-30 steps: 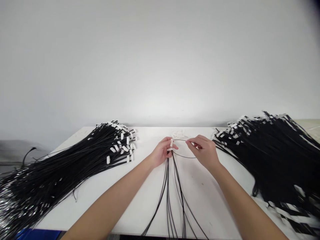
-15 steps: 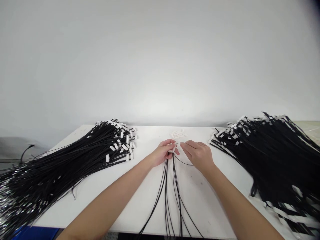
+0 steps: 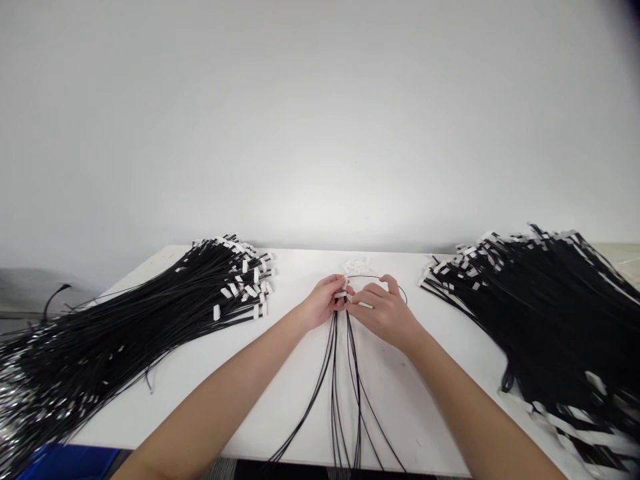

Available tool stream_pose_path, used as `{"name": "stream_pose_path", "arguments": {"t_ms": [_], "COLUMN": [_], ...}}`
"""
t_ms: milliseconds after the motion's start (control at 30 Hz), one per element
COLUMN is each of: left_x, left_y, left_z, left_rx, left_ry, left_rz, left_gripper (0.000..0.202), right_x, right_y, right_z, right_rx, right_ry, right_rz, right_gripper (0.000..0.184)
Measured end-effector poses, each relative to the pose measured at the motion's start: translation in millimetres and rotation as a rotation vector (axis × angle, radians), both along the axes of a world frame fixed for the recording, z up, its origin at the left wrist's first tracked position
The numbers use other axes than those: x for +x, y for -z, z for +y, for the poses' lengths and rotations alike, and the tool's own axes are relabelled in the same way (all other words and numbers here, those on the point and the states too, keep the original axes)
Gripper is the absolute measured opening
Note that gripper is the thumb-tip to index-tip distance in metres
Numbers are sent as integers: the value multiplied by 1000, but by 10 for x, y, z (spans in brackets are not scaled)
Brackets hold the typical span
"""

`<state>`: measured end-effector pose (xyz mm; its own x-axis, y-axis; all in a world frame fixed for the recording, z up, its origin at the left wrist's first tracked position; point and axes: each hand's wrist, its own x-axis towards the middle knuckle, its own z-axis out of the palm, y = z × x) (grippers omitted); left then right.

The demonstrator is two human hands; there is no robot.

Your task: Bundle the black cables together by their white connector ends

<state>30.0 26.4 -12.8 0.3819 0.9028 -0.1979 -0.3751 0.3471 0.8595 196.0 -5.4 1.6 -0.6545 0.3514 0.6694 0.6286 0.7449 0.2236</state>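
Note:
My left hand [image 3: 323, 302] pinches a small white plastic connector [image 3: 341, 294] at the middle of the table. From it several thin black cables [image 3: 333, 380] hang down in two groups and run over the table's front edge. My right hand [image 3: 383, 310] is closed at the connector's right side, thumb and index finger pinched by the cables' upper end; what exactly lies between the fingertips is too small to make out. A loop of black cable [image 3: 367, 276] arches from the connector over behind my right hand.
Small white connector pieces [image 3: 359, 265] lie just beyond my hands. A big bundle of black cables with white ends [image 3: 165, 313] covers the table's left side, and another pile [image 3: 555, 320] the right. Behind stands a pale wall [image 3: 320, 133]. A blue bin [image 3: 75, 461] shows at lower left.
My right hand has moved from the cable's end above the connector down to the connector's right side. The loose cable now loops up and over behind that hand.

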Motion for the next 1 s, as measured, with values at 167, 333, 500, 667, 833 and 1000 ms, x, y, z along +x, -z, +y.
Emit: {"name": "stream_pose_path", "arguments": {"t_ms": [167, 333, 500, 667, 833, 1000], "left_x": [-7, -10, -10, -3, -2, -14], "left_y": [-8, -1, -3, -13, -4, 11], "left_z": [-7, -2, 4, -2, -1, 14], "left_rx": [15, 21, -3, 0, -2, -1], "left_ry": [22, 23, 20, 19, 18, 18], "left_rz": [14, 17, 12, 5, 16, 7], "left_gripper": [25, 25, 24, 23, 23, 22], "right_x": [-4, 12, 36, 40, 38, 91], "right_y": [16, 15, 40, 86, 103, 99], "right_z": [30, 73, 109, 131, 118, 119], "right_rx": [21, 38, 30, -8, -32, -25], "right_ry": [-36, -115, -113, -76, -118, -149], "right_rz": [1, -35, 0, 21, -41, -20], "right_gripper": [20, 23, 19, 17, 27, 23]}}
